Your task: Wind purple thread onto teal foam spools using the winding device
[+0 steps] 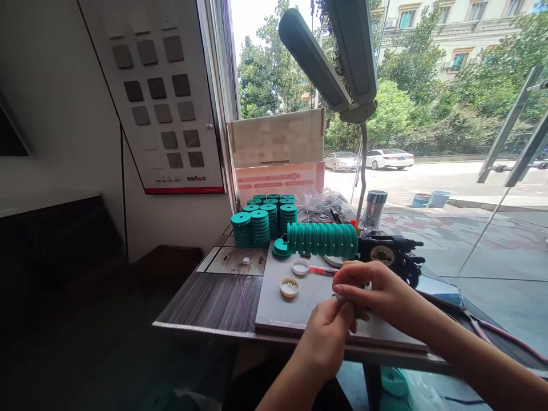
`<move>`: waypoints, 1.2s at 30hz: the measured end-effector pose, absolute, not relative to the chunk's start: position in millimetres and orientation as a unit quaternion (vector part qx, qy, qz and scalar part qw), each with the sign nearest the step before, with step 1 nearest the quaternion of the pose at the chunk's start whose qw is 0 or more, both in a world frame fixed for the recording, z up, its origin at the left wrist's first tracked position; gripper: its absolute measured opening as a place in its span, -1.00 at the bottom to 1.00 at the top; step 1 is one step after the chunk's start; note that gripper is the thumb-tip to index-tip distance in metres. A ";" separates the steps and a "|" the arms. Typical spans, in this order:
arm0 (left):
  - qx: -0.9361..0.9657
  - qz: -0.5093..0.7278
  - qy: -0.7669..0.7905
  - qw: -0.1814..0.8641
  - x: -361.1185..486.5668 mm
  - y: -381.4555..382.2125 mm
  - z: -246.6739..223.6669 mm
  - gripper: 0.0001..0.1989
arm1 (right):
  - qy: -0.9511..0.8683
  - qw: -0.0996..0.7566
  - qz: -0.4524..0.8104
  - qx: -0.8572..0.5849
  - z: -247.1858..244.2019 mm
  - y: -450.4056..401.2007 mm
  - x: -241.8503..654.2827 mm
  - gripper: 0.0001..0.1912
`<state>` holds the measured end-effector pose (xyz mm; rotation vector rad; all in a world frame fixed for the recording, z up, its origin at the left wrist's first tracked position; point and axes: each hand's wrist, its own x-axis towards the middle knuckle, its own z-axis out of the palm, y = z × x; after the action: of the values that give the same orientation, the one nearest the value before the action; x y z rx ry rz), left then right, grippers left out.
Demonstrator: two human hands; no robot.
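Observation:
My left hand [326, 334] is closed in a fist above the front edge of the white board. Its fingers meet my right hand [373, 286], which pinches at the same spot with curled fingers. Whatever is between the fingertips is too small and hidden to make out. Just beyond the hands, a row of green grooved spools [322, 240] dotted with small white points lies sideways on a black stand [387, 254]. To the left of my hands, a shallow round dish [290, 287] holds tiny pale pieces. Behind it lies a white ring-shaped lid [300, 267].
Stacks of green discs [260, 228] stand at the back left, beside clear plastic bags [327, 204]. A red pen-like stick [322, 271] lies on the white board [278, 313]. A lamp [357, 111] rises behind the black stand, near a clear jar [375, 210].

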<state>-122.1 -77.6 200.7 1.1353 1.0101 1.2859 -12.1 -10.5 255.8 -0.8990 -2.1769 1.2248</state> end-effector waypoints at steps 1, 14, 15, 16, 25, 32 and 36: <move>0.472 0.540 0.424 0.553 -123.7 -78.0 203.6 -0.68 | -0.805 0.247 0.431 -0.325 256.4 -10.6 -10.9 -0.53; 0.555 0.473 0.452 0.514 -146.3 -56.5 243.6 -0.76 | -0.929 0.185 0.135 -0.291 277.7 -6.3 20.5 -0.69; 0.566 0.459 0.459 0.508 -146.8 -54.7 243.2 -0.76 | -0.938 0.172 0.110 -0.281 278.5 -5.6 20.9 -0.68; 0.576 0.446 0.465 0.503 -147.3 -53.3 242.8 -0.76 | -0.945 0.160 0.090 -0.272 279.1 -5.0 21.1 -0.69; 0.596 0.432 0.467 0.489 -144.1 -47.4 238.5 -0.77 | -0.967 0.105 0.008 -0.233 282.0 -0.9 17.7 -0.75; 0.441 0.668 0.436 0.411 -105.8 -17.2 230.1 -0.80 | -0.880 0.205 0.117 -0.412 302.1 46.5 18.4 -0.73; 0.372 0.731 0.459 0.342 -89.3 4.7 225.8 -0.80 | -0.875 0.221 0.123 -0.412 294.2 59.5 7.6 -0.76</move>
<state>-89.3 4.7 225.8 0.9668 1.1930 1.9003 7.6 59.5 294.2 -1.1391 -2.4190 0.3386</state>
